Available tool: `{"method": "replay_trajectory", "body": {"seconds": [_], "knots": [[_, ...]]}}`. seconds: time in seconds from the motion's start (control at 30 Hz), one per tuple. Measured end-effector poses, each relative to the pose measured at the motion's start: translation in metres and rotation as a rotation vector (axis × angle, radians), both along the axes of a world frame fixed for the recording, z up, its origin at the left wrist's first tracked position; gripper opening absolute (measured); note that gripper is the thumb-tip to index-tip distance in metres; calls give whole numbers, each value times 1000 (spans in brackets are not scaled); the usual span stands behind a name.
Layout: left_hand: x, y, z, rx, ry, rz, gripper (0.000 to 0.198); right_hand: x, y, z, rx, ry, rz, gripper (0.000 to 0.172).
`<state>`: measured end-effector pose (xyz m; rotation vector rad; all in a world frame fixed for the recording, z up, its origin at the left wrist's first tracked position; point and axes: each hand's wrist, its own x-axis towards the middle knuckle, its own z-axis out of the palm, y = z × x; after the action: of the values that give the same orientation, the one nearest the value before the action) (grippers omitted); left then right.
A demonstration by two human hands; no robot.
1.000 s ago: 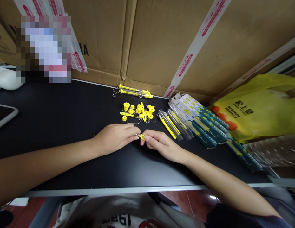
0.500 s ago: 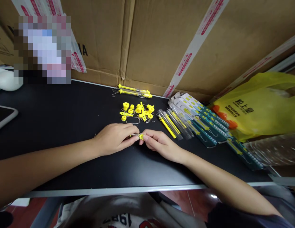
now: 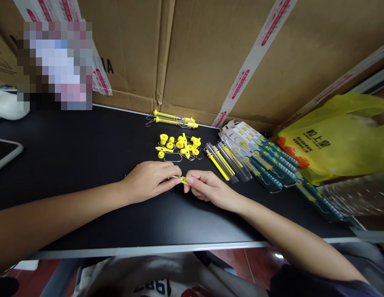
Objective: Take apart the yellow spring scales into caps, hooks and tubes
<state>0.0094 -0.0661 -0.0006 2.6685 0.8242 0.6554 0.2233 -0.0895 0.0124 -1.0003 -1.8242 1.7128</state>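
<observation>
My left hand (image 3: 151, 179) and my right hand (image 3: 209, 189) meet fingertip to fingertip at the middle of the black table (image 3: 86, 165). Between them they pinch a small metal spring with a yellow plastic piece (image 3: 181, 179) on its right end. Both hands rest low on the table with fingers closed. Just beyond them lies a heap of small yellow plastic parts and wire hooks (image 3: 180, 146). Two assembled yellow spring scales (image 3: 175, 119) lie further back by the cardboard.
Clear tubes with yellow rods (image 3: 224, 163) lie right of the heap, then a fan of packaged cards (image 3: 266, 163). A yellow plastic bag (image 3: 337, 136) sits at far right. Cardboard boxes (image 3: 210, 53) wall the back. A tablet corner (image 3: 4, 150) shows at left.
The hands have hardly moved. The spring and yellow piece sit a little lower between the fingertips, and the fingers have closed in slightly on it.
</observation>
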Motion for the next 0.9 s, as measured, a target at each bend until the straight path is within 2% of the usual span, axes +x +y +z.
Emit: {"method": "replay_trajectory", "body": {"seconds": [0.17, 0.9], "knots": [[0, 1, -1, -4, -31, -30, 27, 0, 1, 0, -147, 61, 6, 33], [2, 1, -2, 149, -33, 38, 34, 3, 4, 2, -379, 205, 1, 30]]}}
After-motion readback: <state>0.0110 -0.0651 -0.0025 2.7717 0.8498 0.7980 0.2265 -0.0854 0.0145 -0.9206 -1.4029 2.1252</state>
